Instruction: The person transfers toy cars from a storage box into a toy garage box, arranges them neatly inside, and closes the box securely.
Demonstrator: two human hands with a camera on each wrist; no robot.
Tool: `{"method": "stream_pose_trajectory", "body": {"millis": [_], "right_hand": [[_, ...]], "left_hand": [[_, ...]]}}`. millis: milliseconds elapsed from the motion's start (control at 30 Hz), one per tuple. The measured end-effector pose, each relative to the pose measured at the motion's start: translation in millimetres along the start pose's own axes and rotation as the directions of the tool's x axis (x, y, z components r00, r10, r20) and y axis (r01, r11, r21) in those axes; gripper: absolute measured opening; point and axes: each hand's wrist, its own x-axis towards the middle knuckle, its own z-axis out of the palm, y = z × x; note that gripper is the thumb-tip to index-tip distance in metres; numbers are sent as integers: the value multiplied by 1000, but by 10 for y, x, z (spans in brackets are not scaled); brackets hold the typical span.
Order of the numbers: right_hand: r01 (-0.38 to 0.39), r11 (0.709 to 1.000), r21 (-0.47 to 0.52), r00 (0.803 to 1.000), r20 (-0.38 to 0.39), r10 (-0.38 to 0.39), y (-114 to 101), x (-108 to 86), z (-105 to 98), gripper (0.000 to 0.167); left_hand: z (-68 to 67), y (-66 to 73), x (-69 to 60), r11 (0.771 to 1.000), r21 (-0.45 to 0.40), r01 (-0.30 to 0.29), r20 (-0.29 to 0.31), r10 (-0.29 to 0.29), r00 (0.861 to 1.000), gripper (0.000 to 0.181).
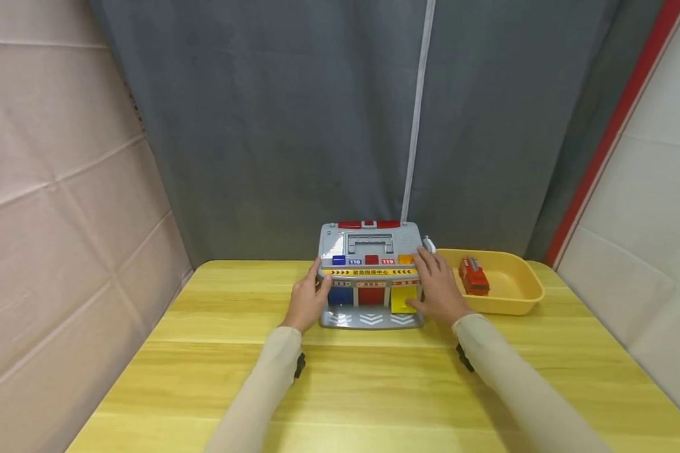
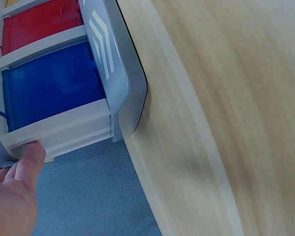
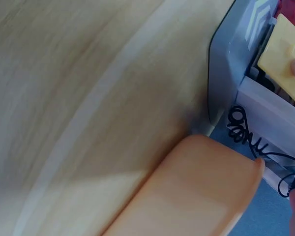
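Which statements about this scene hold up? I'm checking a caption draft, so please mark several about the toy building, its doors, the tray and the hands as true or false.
1. The yellow door of the toy emergency command center stands open. True.
2. The blue door is wide open. False: it is closed.
3. The red toy fire truck sits in the yellow tray. True.
4. The left hand holds the red toy fire truck. False: it touches the toy emergency command center's side.
5. The right hand touches the yellow door. True.
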Motion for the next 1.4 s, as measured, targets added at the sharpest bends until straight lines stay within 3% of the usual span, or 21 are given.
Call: {"method": "stream_pose_trajectory", "body": {"millis": [200,500,967,1400], "right_hand": [[4,1000,-24,998,-63,-6,-12,-11,39,106],[-21,999,-42,996,-82,18,-41,13,58,106],[-2,994,-113,977,-214,-22,-41,54,143,100],[-28,994,-105,977,-212,5,-49,30,131,99]], "left_hand": [[18,8,4,1000,-12,6,9,-5,1000,62],[0,34,-8,1000,-11,2,1,-2,1000,62],[-8,40,-29,1000,-9,5,1,-5,1000,62],[1,50,-21,1000,-7,-10,14,10,1000,62]]}}
